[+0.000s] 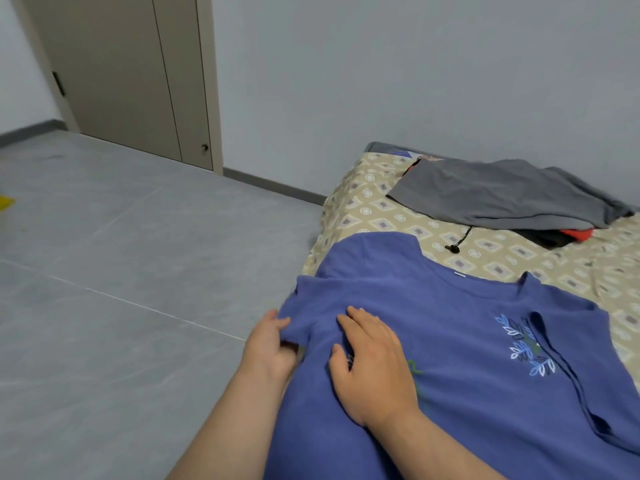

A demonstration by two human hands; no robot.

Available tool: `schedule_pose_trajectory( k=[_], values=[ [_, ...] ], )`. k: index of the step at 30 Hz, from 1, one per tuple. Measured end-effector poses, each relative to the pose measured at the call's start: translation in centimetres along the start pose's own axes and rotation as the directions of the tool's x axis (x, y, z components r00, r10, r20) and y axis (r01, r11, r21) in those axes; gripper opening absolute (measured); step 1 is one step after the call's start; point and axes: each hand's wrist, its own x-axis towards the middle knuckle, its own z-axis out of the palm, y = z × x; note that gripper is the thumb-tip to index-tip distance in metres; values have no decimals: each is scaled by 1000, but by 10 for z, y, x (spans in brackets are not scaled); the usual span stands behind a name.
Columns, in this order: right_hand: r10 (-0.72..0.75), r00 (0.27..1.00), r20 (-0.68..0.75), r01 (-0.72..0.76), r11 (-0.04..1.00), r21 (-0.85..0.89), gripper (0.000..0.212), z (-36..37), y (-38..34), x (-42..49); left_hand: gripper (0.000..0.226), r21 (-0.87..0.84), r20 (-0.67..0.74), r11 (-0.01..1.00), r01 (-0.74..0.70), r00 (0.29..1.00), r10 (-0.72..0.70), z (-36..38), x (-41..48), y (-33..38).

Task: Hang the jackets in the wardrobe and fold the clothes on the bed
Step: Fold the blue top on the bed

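Bed [381, 216] holds blue shirt [467, 375], left hand [268, 344] apparently pinching.

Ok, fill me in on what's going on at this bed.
A person is working on a blue T-shirt spread on the bed. The left hand pinches the edge of one sleeve at the bed's side, while the right hand lies flat on the shirt's chest. Farther back, a grey garment lies loosely over something black and red.
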Motion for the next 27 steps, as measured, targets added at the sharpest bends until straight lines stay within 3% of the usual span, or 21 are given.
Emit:
schedule_pose_trajectory(
  k=[4,7,9,11,13,16,18,19,20,21,22,23,24,25,27],
  values=[
    [-14,999,29,14,1000,-17,56,0,-1,0,26,92,-55,970,227,973,-222,-9,-12,-18],
    [-20,1000,22,20,1000,-6,57,0,0,0,27,122,49,962,246,966,-253,-5,-9,-16],
    [-5,1000,3,5,1000,6,53,-1,-1,-1,40,124,88,953,275,954,-287,-2,-8,-11],
    [6,999,-39,-5,999,31,47,0,-1,-2,48,128,96,948,293,947,-306,3,-5,-8],
    [31,997,-76,-24,996,91,46,-1,0,-2,42,131,71,951,279,954,-290,10,1,-3],
    [78,989,-125,-48,972,231,43,-6,4,0,29,218,-26,967,134,991,-131,26,8,6],
    [134,984,-120,-87,939,332,40,-13,2,-2,22,304,-125,947,-99,982,143,45,6,11],
    [169,976,-138,-102,913,394,37,-18,1,-3,22,358,-122,898,-256,940,317,58,3,14],
    [219,960,-173,-117,879,462,36,-23,2,-4,24,422,-56,804,-420,873,485,72,-1,16],
    [284,937,-202,-139,837,529,37,-29,5,-6,28,512,74,648,-564,780,621,86,-6,16],
    [346,913,-217,-163,795,584,38,-36,10,-8,30,623,272,416,-662,682,679,99,-11,14],
    [398,891,-219,-187,761,621,38,-44,18,-10,27,724,469,130,-678,621,628,110,-18,9],
    [437,874,-213,-212,738,641,39,-54,28,-14,26,763,606,-152,-628,615,504,116,-21,1],
    [466,860,-207,-236,724,648,39,-64,42,-18,24,741,670,-361,-566,657,346,118,-23,-9],
    [495,846,-200,-291,741,605,41,-84,73,-28,13,652,649,-578,-490,755,92,113,-25,-32]
  ],
)
